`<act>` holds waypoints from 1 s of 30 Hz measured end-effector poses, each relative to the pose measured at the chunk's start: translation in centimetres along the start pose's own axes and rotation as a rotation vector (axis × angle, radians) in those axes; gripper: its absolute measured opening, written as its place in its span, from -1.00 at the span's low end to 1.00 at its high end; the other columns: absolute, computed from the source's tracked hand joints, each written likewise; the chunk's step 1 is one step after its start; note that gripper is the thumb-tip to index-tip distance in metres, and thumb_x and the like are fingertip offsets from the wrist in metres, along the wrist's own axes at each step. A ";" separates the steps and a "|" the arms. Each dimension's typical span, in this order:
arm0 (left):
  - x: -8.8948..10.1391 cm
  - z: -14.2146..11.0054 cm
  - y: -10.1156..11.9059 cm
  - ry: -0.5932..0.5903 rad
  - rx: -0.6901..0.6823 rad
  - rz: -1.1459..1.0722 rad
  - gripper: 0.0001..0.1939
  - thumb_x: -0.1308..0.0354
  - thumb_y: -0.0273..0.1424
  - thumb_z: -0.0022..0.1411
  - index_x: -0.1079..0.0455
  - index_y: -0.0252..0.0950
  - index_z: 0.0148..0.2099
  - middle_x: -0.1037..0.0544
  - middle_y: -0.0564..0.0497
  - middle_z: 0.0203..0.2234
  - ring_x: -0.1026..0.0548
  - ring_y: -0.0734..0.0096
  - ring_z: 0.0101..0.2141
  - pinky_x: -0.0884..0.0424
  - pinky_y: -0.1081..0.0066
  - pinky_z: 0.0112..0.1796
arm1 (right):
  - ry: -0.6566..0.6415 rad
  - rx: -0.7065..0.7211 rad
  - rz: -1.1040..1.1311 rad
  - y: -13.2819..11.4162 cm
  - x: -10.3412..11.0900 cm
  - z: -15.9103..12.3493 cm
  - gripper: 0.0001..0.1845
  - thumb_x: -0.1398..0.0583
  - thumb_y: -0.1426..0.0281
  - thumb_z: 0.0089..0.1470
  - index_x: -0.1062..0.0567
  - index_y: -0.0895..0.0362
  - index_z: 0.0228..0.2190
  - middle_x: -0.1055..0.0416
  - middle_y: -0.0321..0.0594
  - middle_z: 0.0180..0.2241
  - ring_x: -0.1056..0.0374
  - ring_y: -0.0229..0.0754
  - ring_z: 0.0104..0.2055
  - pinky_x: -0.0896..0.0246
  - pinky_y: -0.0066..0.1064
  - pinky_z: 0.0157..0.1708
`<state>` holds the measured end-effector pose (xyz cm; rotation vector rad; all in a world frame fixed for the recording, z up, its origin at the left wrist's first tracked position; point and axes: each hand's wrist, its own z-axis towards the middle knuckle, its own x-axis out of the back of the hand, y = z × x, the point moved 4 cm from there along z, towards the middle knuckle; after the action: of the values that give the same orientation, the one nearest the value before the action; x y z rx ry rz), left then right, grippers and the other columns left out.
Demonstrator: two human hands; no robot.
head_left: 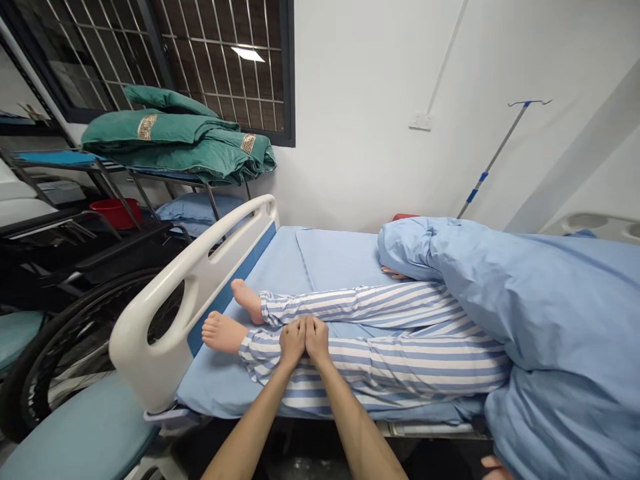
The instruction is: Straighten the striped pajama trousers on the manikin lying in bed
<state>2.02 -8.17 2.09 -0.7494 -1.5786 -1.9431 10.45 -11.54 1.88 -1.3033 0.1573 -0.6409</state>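
Observation:
A figure with smooth, doll-like bare feet lies on the bed in blue-and-white striped pajama trousers [415, 363]. My left hand [293, 340] and my right hand [317, 339] are side by side on the near lower leg, thumbs together. Both have their fingers curled over the striped cloth below the knee; the fingertips are hidden. The near foot [224, 332] points up toward the footboard, left of my hands. Just behind it is the far foot [247, 300]. The far trouser leg [350, 303] lies beyond my hands, flat on the sheet.
A blue quilt [550, 293] is bunched over the upper body. The white footboard [195, 267] stands at left, beside a wheelchair [90, 320] and a teal stool [80, 433]. Green folded bedding [175, 140] lies on a rack. An IV pole [495, 160] rises behind the bed.

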 end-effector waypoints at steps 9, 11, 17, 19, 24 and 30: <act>0.1 -0.4 0.5 -0.160 0.027 0.116 -0.61 0.09 -0.32 0.40 -0.52 -0.28 -0.34 -0.62 -0.11 -0.33 -0.48 0.35 -0.32 -0.17 0.43 -0.32 | -0.088 0.090 -0.161 -3.0 2.5 0.9 -0.51 0.06 0.16 0.24 -0.23 0.07 -0.66 -0.28 -0.31 -0.65 -0.13 -0.26 -0.54 0.06 -0.42 -0.48; 0.0 -0.7 0.4 -0.150 0.027 0.125 -0.60 0.09 -0.30 0.40 -0.53 -0.27 -0.34 -0.62 -0.10 -0.31 -0.48 0.35 -0.31 -0.17 0.43 -0.31 | -0.112 0.089 -0.180 -2.4 2.9 0.5 -0.52 0.08 0.18 0.24 -0.23 0.08 -0.65 -0.29 -0.30 -0.63 -0.14 -0.26 -0.53 0.07 -0.42 -0.47; -0.2 -0.2 1.2 -0.153 0.031 0.008 -0.63 0.06 -0.32 0.32 -0.49 -0.29 -0.42 -0.58 -0.06 -0.42 -0.44 0.36 -0.36 -0.20 0.44 -0.34 | -0.065 0.033 -0.221 0.5 2.8 -0.3 -0.52 0.08 0.17 0.24 -0.25 0.08 -0.65 -0.30 -0.25 -0.63 -0.17 -0.24 -0.53 0.09 -0.41 -0.46; -0.6 0.5 2.6 -0.180 0.031 -0.110 -0.61 0.09 -0.35 0.30 -0.40 -0.30 -0.52 -0.50 -0.01 -0.54 -0.40 0.39 -0.42 -0.20 0.46 -0.38 | -0.017 0.021 -0.157 0.7 3.0 -0.1 -0.48 0.09 0.11 0.24 -0.23 0.08 -0.66 -0.30 -0.25 -0.65 -0.18 -0.23 -0.53 0.06 -0.41 -0.47; -1.8 1.0 5.4 -0.200 -0.056 -0.181 -0.61 0.09 -0.38 0.28 -0.26 -0.28 -0.59 -0.39 0.06 -0.64 -0.36 0.45 -0.48 -0.19 0.47 -0.40 | 0.090 -0.011 0.024 0.7 4.1 0.1 -0.39 0.16 -0.01 0.23 -0.31 0.09 -0.61 -0.42 -0.15 -0.58 -0.26 -0.18 -0.50 -0.09 -0.39 -0.46; -2.4 -0.5 3.2 -0.125 -0.045 -0.015 -0.67 0.07 -0.41 0.32 -0.43 -0.29 -0.44 -0.59 -0.08 -0.40 -0.47 0.35 -0.33 -0.26 0.41 -0.24 | 0.041 0.001 0.045 0.5 3.9 0.1 -0.45 0.03 -0.01 0.17 -0.33 0.10 -0.64 -0.40 -0.19 -0.62 -0.22 -0.22 -0.53 -0.08 -0.40 -0.48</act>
<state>5.85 -9.14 2.52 -0.8955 -1.6215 -1.9827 13.91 -13.43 2.44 -1.2824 0.2195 -0.6298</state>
